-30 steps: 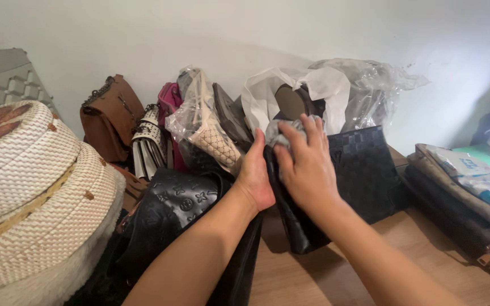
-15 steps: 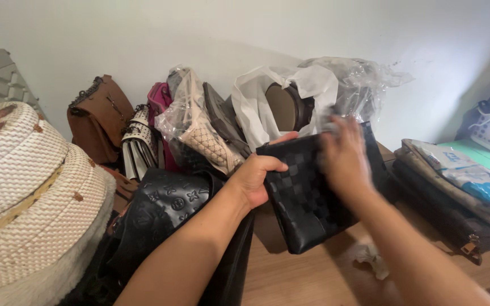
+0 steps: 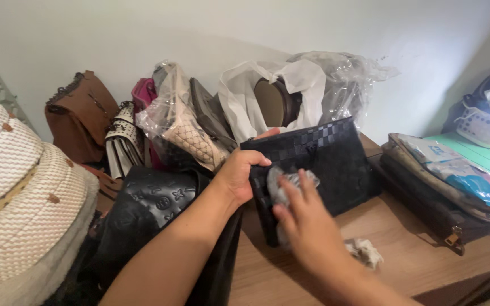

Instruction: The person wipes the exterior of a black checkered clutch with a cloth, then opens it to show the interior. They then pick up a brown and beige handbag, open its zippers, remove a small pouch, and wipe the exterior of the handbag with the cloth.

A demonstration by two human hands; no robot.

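Left hand (image 3: pixel 238 177) clamps the black pouch's (image 3: pixel 319 164) left edge, holding it upright mid-table; right hand (image 3: pixel 304 218) presses a crumpled cloth (image 3: pixel 283 187) against its face, so a loosened grip could tip it toward the paper scrap (image 3: pixel 363 251).

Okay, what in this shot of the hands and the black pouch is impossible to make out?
Head view:
- Black checkered pouch: left end covered by the left hand.
- Crumpled wad: material unclear, blurred and partly under the right hand.
- Brown item in white wrapping: mostly wrapped.
- Woven hat: cut off by the left edge.
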